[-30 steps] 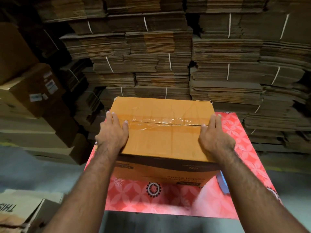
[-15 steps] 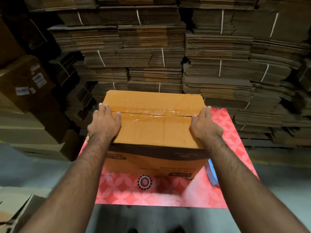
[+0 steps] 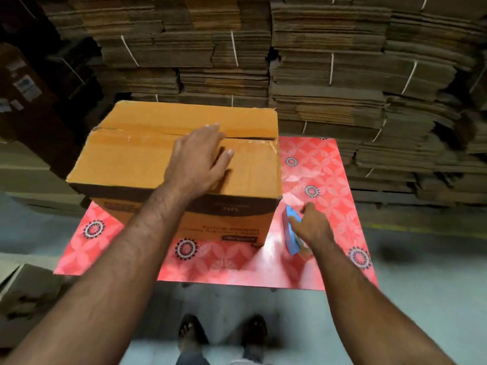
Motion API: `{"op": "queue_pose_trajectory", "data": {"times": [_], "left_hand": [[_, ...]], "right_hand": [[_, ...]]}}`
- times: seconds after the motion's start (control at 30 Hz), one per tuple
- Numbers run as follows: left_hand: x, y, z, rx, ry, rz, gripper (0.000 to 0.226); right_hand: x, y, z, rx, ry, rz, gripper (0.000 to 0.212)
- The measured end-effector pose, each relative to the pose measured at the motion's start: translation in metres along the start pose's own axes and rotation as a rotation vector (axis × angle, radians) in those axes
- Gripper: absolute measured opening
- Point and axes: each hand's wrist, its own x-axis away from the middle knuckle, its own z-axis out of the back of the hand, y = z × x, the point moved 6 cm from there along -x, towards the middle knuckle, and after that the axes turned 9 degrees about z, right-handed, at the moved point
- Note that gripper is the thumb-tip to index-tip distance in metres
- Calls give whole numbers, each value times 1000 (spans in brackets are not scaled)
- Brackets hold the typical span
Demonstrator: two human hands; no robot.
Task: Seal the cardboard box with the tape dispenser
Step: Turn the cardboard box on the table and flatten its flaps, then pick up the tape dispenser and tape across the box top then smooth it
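An orange-brown cardboard box [image 3: 126, 159] stands on a red flower-patterned table [image 3: 321, 169], its top flaps folded shut with clear tape along the centre seam. My left hand [image 3: 197, 159] lies flat on the box top, fingers spread across the seam. To the right of the box, my right hand [image 3: 311, 227] has its fingers curled around the blue tape dispenser [image 3: 290, 230], which rests on the table by the box's near right corner. The dispenser is partly hidden by my hand and blurred.
Tied bundles of flattened cardboard [image 3: 329, 75] are stacked high right behind the table. Brown boxes [image 3: 23, 106] stand at the left and another carton [image 3: 26, 293] lies on the grey floor near left. My feet [image 3: 224, 335] are just before the table edge.
My left hand slid from the box's left edge to the middle of its top. My right hand left the box's right edge and dropped to the blue tape dispenser. The view tilted down.
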Motion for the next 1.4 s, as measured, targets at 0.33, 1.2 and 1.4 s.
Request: {"op": "queue_pose_trajectory", "data": {"times": [0.33, 1.2, 1.4], "left_hand": [[3, 19, -44, -26, -115, 10, 60], [1, -89, 71, 1037, 150, 719, 46], [34, -139, 102, 1388, 246, 915, 54]], "right_hand": [[3, 30, -51, 38, -146, -85, 46], [14, -317, 133, -201, 174, 854, 67], [38, -369, 75, -93, 54, 1057, 63]]}}
